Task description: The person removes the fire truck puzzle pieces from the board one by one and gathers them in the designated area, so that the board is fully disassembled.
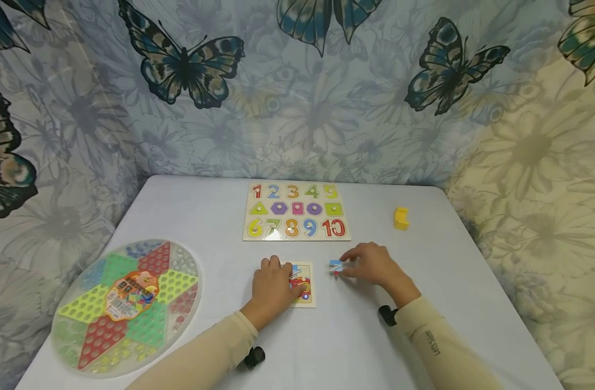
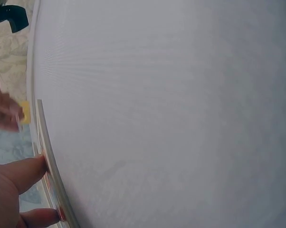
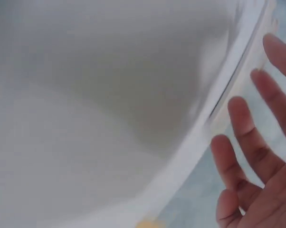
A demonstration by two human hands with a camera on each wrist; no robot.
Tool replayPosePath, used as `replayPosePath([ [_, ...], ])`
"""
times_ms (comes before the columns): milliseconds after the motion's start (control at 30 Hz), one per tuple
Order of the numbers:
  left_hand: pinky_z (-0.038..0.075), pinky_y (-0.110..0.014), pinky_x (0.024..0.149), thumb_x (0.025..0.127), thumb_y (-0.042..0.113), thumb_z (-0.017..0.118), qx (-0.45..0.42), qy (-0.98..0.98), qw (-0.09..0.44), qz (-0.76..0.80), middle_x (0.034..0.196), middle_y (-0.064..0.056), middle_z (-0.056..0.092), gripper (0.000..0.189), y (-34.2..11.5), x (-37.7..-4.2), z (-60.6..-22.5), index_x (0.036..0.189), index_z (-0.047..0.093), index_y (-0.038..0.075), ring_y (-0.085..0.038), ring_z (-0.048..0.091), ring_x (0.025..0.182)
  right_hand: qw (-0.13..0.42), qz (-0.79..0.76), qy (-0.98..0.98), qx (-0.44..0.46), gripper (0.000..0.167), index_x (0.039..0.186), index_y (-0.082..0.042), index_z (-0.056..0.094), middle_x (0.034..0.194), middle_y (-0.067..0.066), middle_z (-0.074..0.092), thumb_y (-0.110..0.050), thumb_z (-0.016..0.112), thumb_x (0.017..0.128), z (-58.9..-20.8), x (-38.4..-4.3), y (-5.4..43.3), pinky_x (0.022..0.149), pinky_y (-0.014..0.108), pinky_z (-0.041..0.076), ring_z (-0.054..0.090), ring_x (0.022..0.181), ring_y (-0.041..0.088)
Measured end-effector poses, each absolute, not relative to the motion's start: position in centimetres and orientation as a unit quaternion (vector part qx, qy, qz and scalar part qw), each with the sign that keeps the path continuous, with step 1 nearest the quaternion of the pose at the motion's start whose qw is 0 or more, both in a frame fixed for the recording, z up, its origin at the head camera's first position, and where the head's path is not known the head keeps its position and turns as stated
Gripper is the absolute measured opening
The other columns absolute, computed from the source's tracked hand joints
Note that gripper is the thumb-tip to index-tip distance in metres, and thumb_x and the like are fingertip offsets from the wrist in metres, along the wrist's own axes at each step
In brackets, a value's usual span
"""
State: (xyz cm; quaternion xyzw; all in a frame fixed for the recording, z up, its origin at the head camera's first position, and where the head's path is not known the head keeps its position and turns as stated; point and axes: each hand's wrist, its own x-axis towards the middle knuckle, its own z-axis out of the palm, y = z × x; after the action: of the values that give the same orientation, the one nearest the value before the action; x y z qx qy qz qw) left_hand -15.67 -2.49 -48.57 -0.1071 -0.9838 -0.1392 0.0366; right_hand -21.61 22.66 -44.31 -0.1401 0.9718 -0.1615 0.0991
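On the left, a round game board [image 1: 146, 326] lies flat on the white table [image 1: 453, 276]. My left hand [image 1: 273, 284] rests on the small picture board [image 1: 312, 292]: thumb and forefinger are set apart, tips pressed to its face; the remaining fingers are partly hidden, so I cannot tell how they bear. Just right of that board, not touching it, my right hand [image 1: 370, 264] pinches the small picture piece [image 1: 335, 266] by its right end between thumb and forefinger; the other fingers are spread.

Step in hand, as judged: steady the board, handle the piece. The next move appears to call for a light pinch, the piece's print aligned to the board, and a short traverse left.

Edges and room: the round board limits leftward elbow travel. The number board [image 1: 290, 209] lies beyond my hands, its near edge bounding forward reach. Between picture board and piece, the surface is bare. The yellow block [image 1: 401, 219] sits beyond my right hand; open table extends rightward to the sloping edge.
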Motion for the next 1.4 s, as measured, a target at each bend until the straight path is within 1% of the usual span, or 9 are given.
replayPosePath([
  [167, 0.036, -0.033, 0.06, 0.078, 0.055, 0.076, -0.109, -0.983, 0.04, -0.141, 0.083, -0.005, 0.041, 0.051, -2.7, -15.8, -48.6, 0.099, 0.067, 0.01, -0.024, 0.038, 0.081, 0.118, -0.19, 0.968, -0.112, 0.033, 0.109, -0.018, 0.075, 0.099, 0.002, 0.066, -0.035, 0.079, 0.08, -43.8, -21.6, 29.5, 0.081, 0.049, 0.042, 0.056, 0.091, 0.024],
  [300, 0.037, -0.034, 0.061, 0.078, 0.055, 0.075, -0.109, -0.983, 0.037, -0.144, 0.084, -0.005, 0.042, 0.051, -2.8, -16.0, -48.6, 0.099, 0.067, 0.01, -0.024, 0.039, 0.082, 0.142, -0.227, 0.96, -0.085, 0.036, 0.111, -0.016, 0.074, 0.109, 0.008, 0.065, -0.035, 0.079, 0.081, -44.0, -21.4, 32.6, 0.08, 0.046, 0.047, 0.056, 0.101, 0.03],
  [433, 0.037, -0.034, 0.061, 0.079, 0.055, 0.075, -0.109, -0.983, 0.032, -0.144, 0.083, -0.005, 0.042, 0.05, -2.9, -16.1, -48.6, 0.098, 0.066, 0.009, -0.024, 0.039, 0.082, 0.152, -0.239, 0.956, -0.081, 0.032, 0.109, -0.017, 0.075, 0.115, 0.011, 0.063, -0.031, 0.08, 0.08, -44.5, -21.3, 33.4, 0.084, 0.047, 0.046, 0.055, 0.107, 0.033],
  [800, 0.037, -0.032, 0.063, 0.078, 0.05, 0.078, -0.128, -0.976, 0.03, -0.175, 0.086, -0.003, 0.041, 0.05, -3.4, -15.8, -48.5, 0.103, 0.068, 0.008, -0.021, 0.039, 0.083, 0.112, -0.171, 0.97, -0.129, 0.033, 0.103, -0.018, 0.077, 0.107, 0.011, 0.062, -0.031, 0.085, 0.074, -45.7, -22.0, 33.2, 0.08, 0.053, 0.044, 0.054, 0.1, 0.037],
  [933, 0.039, -0.032, 0.065, 0.078, 0.046, 0.08, -0.131, -0.973, 0.025, -0.19, 0.088, -0.004, 0.044, 0.049, -3.8, -15.6, -48.3, 0.103, 0.068, 0.006, -0.02, 0.04, 0.083, 0.116, -0.167, 0.971, -0.128, 0.035, 0.105, -0.019, 0.077, 0.108, 0.011, 0.061, -0.03, 0.086, 0.073, -45.5, -22.1, 33.1, 0.079, 0.051, 0.044, 0.053, 0.1, 0.036],
  [1067, 0.043, -0.032, 0.068, 0.076, 0.045, 0.082, -0.121, -0.973, 0.014, -0.194, 0.091, -0.006, 0.049, 0.051, -3.9, -15.4, -48.0, 0.1, 0.068, 0.002, -0.021, 0.043, 0.084, 0.091, -0.159, 0.976, -0.121, 0.038, 0.106, -0.016, 0.076, 0.104, 0.008, 0.064, -0.03, 0.086, 0.073, -45.0, -21.9, 32.1, 0.082, 0.053, 0.037, 0.055, 0.098, 0.033],
  [1167, 0.046, -0.031, 0.069, 0.075, 0.044, 0.083, -0.108, -0.975, 0.007, -0.195, 0.091, -0.007, 0.051, 0.05, -3.9, -15.2, -48.0, 0.097, 0.069, 0.001, -0.021, 0.046, 0.083, 0.058, -0.164, 0.978, -0.113, 0.031, 0.105, -0.014, 0.075, 0.097, 0.003, 0.066, -0.029, 0.081, 0.078, -44.3, -21.7, 29.5, 0.082, 0.054, 0.034, 0.059, 0.089, 0.028],
  [1300, 0.048, -0.032, 0.069, 0.075, 0.045, 0.083, -0.097, -0.978, 0.001, -0.185, 0.09, -0.007, 0.051, 0.051, -3.6, -14.9, -47.9, 0.094, 0.069, -0.001, -0.021, 0.047, 0.082, 0.046, -0.182, 0.975, -0.122, 0.017, 0.096, -0.015, 0.077, 0.085, -0.003, 0.065, -0.026, 0.077, 0.084, -43.3, -21.5, 23.9, 0.075, 0.042, 0.043, 0.057, 0.075, 0.018],
  [1400, 0.049, -0.032, 0.068, 0.075, 0.048, 0.082, -0.09, -0.98, -0.003, -0.177, 0.09, -0.008, 0.05, 0.057, -3.4, -14.8, -47.7, 0.097, 0.068, -0.003, -0.022, 0.047, 0.081, 0.049, -0.184, 0.969, -0.157, 0.009, 0.088, -0.016, 0.077, 0.077, -0.008, 0.064, -0.024, 0.079, 0.082, -43.3, -21.4, 20.0, 0.066, 0.033, 0.046, 0.054, 0.07, 0.012],
])
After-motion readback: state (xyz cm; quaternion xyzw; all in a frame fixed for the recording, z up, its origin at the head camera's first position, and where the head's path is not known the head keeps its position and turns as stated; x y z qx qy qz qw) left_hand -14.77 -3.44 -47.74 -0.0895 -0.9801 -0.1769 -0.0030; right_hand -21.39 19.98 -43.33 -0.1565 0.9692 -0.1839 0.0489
